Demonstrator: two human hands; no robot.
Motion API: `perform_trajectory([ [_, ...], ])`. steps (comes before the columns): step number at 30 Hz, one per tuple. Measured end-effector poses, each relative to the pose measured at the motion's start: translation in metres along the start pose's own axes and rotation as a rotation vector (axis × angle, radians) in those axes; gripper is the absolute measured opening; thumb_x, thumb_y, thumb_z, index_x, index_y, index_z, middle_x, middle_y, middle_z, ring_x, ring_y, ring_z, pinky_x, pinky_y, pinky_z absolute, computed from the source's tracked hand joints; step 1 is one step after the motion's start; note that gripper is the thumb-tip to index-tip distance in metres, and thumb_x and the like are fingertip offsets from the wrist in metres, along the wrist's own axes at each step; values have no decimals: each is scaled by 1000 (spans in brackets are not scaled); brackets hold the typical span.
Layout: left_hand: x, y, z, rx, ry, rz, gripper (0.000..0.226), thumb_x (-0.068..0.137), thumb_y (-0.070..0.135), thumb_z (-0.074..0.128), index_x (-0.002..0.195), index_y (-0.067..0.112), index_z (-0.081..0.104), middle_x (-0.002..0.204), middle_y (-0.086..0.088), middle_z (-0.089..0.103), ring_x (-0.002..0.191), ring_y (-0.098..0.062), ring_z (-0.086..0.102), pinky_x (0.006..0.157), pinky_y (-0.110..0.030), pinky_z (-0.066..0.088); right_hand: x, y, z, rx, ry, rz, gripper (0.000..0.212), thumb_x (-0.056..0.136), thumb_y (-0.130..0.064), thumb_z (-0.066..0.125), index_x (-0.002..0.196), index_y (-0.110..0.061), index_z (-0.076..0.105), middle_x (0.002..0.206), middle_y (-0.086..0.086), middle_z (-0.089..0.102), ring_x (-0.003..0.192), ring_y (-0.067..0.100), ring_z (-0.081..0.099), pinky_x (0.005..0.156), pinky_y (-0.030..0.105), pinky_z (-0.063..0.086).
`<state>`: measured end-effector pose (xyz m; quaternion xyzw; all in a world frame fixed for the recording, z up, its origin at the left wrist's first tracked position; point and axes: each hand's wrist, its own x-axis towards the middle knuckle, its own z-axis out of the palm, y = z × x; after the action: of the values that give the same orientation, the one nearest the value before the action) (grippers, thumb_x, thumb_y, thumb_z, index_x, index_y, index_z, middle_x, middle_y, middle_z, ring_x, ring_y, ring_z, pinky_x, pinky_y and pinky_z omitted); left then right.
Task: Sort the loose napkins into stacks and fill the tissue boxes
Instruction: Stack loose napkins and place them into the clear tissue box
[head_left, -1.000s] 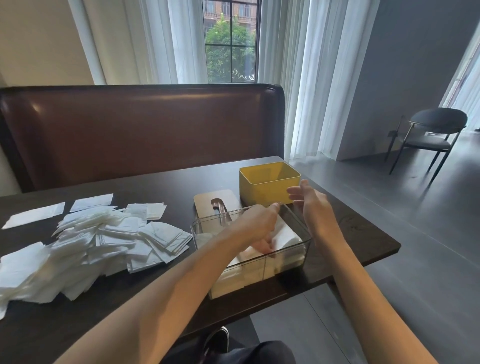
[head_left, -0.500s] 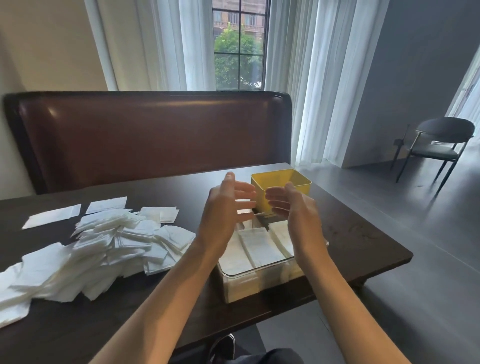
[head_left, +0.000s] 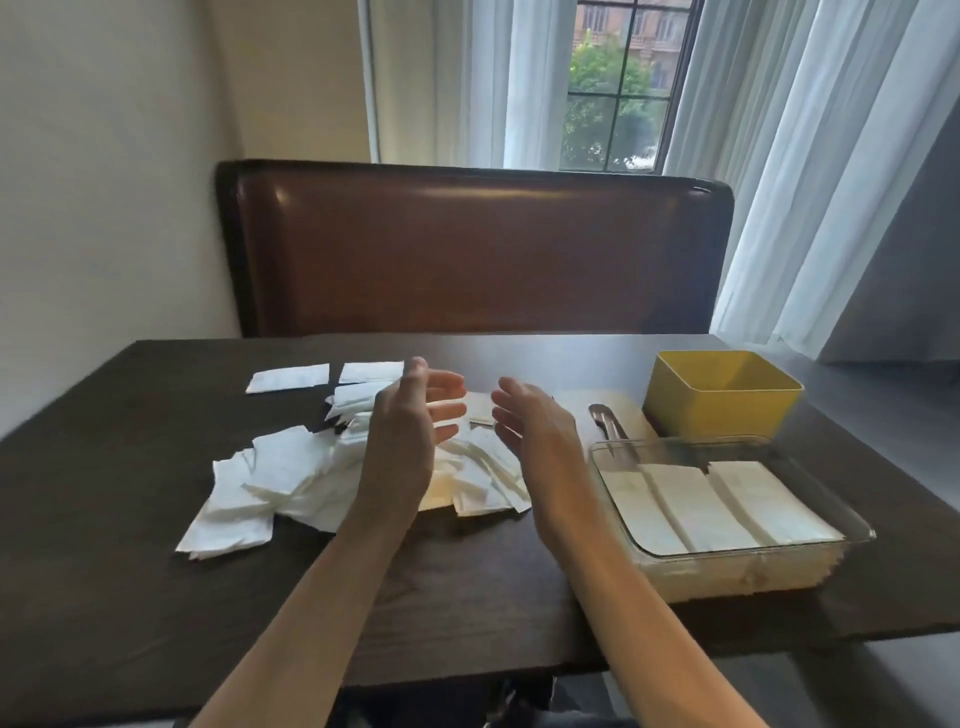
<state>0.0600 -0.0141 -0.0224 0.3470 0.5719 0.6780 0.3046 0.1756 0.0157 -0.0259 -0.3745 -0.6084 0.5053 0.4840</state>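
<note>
A heap of loose white napkins (head_left: 291, 478) lies on the dark table (head_left: 130, 597), left of centre. My left hand (head_left: 410, 421) and my right hand (head_left: 530, 421) hover above the heap's right part, palms facing each other, fingers relaxed, holding nothing. To the right stands a clear tissue box (head_left: 852, 525) with three rows of folded napkins inside. Behind it sits an empty yellow box (head_left: 722, 410).
A flat pale lid with a metal slot piece (head_left: 608, 421) lies between the heap and the yellow box. Two single napkins (head_left: 288, 376) lie at the back left. A brown leather bench back (head_left: 467, 249) rises behind the table; the table's near edge is at my body.
Both hands left the clear box and moved left over the napkin heap. My view swung left, so the boxes now sit at the right.
</note>
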Motion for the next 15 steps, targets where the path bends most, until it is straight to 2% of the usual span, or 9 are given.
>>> perform_trajectory([
  [3,18,-12,-26,-15,22,-45,57,109,43,26,100,8,71,103,-6,75,94,-19,73,93,-35,54,17,18,23,-123,26,61,27,105,-29,39,89,-28,60,93,-17,59,95,7,58,89,29,48],
  [5,29,-18,-38,-30,5,-77,59,108,47,27,100,9,72,104,-5,75,98,-19,72,97,-34,52,28,29,35,-149,48,117,30,103,-28,40,87,-23,64,93,-11,61,95,12,57,88,36,46],
  [7,39,-26,-47,-27,-23,-79,58,108,48,27,99,12,72,107,-3,75,102,-18,70,101,-34,50,37,34,43,-183,60,139,32,103,-26,40,94,-10,67,90,-2,64,91,17,58,86,39,47],
  [11,59,-41,-59,26,-51,-26,51,107,49,32,105,17,71,113,-2,72,110,-15,66,99,-27,47,59,45,55,-329,22,146,33,99,-25,50,104,3,66,110,15,67,103,27,62,95,47,48],
  [13,69,-46,-64,69,-41,20,55,97,61,34,109,21,71,117,-1,70,114,-14,64,102,-30,45,71,51,61,-390,-16,155,34,98,-29,54,108,1,68,112,14,69,100,26,63,97,46,51],
  [15,79,-48,-68,109,-24,83,59,87,68,32,104,27,70,117,3,71,115,-11,63,107,-34,43,82,55,66,-424,-41,145,32,97,-32,56,109,-7,71,109,3,71,92,15,61,95,40,51],
])
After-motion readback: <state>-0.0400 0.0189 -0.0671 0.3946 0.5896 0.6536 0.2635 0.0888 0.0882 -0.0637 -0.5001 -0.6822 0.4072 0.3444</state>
